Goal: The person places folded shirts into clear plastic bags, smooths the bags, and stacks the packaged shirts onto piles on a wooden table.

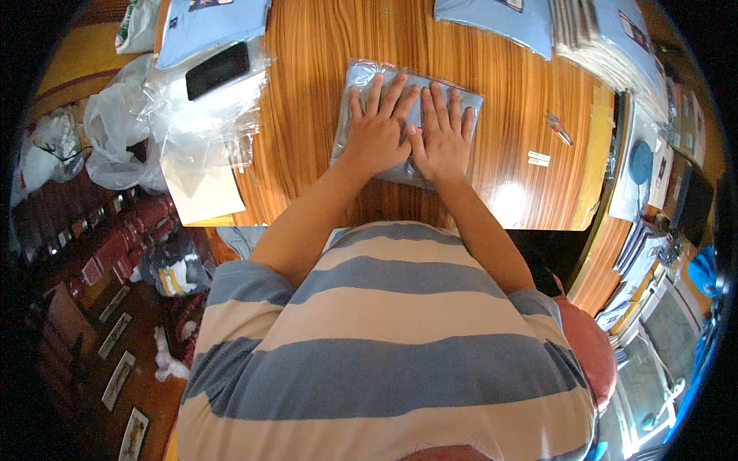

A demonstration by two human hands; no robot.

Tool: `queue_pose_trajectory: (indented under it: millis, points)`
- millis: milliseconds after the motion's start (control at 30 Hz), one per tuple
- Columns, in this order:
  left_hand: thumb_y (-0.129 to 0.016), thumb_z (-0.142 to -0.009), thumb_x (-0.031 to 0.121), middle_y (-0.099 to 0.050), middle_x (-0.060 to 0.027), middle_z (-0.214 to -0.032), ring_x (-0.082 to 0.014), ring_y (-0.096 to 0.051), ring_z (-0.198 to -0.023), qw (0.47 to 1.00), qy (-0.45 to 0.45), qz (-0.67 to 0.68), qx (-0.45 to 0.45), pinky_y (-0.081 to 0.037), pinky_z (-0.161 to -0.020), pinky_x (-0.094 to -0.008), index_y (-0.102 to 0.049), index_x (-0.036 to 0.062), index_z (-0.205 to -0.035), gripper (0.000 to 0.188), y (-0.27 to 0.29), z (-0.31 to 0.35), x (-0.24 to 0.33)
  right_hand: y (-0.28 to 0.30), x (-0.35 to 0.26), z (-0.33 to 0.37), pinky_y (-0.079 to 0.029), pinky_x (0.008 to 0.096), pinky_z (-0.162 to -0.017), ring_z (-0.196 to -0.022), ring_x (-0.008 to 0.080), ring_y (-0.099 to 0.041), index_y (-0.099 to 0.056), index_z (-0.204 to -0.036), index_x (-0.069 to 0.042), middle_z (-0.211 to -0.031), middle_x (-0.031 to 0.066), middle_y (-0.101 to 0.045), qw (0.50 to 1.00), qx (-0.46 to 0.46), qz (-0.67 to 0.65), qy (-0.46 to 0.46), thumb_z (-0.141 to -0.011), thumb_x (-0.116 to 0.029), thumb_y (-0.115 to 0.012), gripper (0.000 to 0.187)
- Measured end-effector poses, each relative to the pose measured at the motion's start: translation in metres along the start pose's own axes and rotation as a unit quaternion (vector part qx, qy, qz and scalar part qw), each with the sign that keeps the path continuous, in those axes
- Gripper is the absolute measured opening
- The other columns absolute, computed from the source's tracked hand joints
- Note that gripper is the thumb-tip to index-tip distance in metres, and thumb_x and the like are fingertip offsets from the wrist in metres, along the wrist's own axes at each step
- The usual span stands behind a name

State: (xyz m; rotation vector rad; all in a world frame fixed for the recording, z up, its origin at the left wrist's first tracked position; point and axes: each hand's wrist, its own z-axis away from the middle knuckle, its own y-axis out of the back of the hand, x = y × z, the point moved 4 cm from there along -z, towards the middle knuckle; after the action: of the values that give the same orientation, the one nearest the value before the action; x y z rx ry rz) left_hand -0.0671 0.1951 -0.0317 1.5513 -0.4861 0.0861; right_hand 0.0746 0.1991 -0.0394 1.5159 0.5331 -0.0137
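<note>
A folded light-blue garment in a clear plastic bag (360, 77) lies on the striped wooden table (307, 46) in front of me. My left hand (377, 138) rests flat on its left half with the fingers spread. Beside it, my right hand (443, 142) presses palm-down on the right half, fingers stretched away from me. The two thumbs are close together near the middle. Both hands cover much of the package, and neither grips anything.
At the left, a black phone (218, 71) lies on clear plastic bags (207, 123), near a cream sheet (201, 192). Bagged blue garments (500, 23) are stacked at the far right, another (211, 31) at far left. Small snips (560, 129) and white labels (539, 159) lie rightward.
</note>
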Motion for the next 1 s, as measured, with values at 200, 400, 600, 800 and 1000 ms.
queue_pose_trajectory:
  millis: [200, 400, 600, 800, 1000]
  points:
    - [-0.054, -0.1, 0.041, -0.033, -0.0002, -0.168, -0.0356, -0.026, -0.155, 0.999, -0.03, -0.009, 0.014, -0.015, -0.123, -0.0643, -0.042, 0.0195, -0.158, 0.062, 0.017, -0.02, -0.019, 0.001, 0.004, 0.005, -0.009, 0.0601, -0.126, -0.157, 0.0369, -0.019, -0.035, -0.161, -0.012, -0.169, 0.0086, -0.029, 0.999, 0.03, -0.027, 0.013, -0.102, -0.056, -0.04, 0.074]
    - [-0.052, -0.102, 0.046, -0.043, -0.0041, -0.162, -0.0381, -0.029, -0.153, 0.994, -0.064, -0.051, 0.07, -0.017, -0.125, -0.0596, -0.046, 0.019, -0.154, 0.059, 0.003, -0.024, -0.028, -0.006, 0.005, 0.006, -0.008, 0.0592, -0.126, -0.158, 0.035, -0.017, -0.035, -0.16, -0.011, -0.169, 0.0078, -0.029, 0.999, 0.04, -0.016, 0.006, -0.103, -0.061, -0.037, 0.076]
    - [-0.076, -0.093, 0.025, -0.049, -0.026, -0.149, -0.0386, -0.056, -0.128, 0.918, 0.139, 0.313, 0.202, -0.044, -0.105, -0.0522, -0.044, 0.0016, -0.15, 0.07, 0.015, 0.027, -0.084, 0.04, 0.031, 0.031, -0.034, 0.0528, -0.118, -0.144, 0.0429, -0.041, -0.051, -0.146, -0.002, -0.158, 0.026, -0.04, 0.965, 0.18, -0.181, -0.063, -0.095, -0.047, -0.067, 0.07]
    - [-0.079, -0.092, 0.02, -0.07, -0.0137, -0.12, -0.0194, -0.069, -0.099, 0.816, 0.268, 0.509, -0.053, -0.056, -0.085, -0.0324, -0.06, -0.0046, -0.132, 0.051, 0.017, 0.076, -0.095, 0.019, 0.084, 0.092, -0.054, 0.0347, -0.077, -0.083, 0.0213, -0.067, -0.07, -0.111, 0.003, -0.092, 0.01, -0.072, 0.863, -0.093, -0.385, -0.315, -0.087, -0.031, -0.084, 0.043]
    - [-0.07, -0.099, 0.026, -0.07, -0.0111, -0.124, -0.0197, -0.068, -0.108, 0.773, 0.14, 0.616, 0.056, -0.054, -0.094, -0.0331, -0.068, -0.002, -0.124, 0.038, 0.088, 0.078, -0.065, 0.067, 0.053, 0.106, -0.052, 0.0329, -0.089, -0.101, 0.02, -0.066, -0.071, -0.108, 0.0, -0.114, 0.0071, -0.069, 0.861, 0.064, -0.484, -0.146, -0.093, -0.008, -0.073, 0.018]
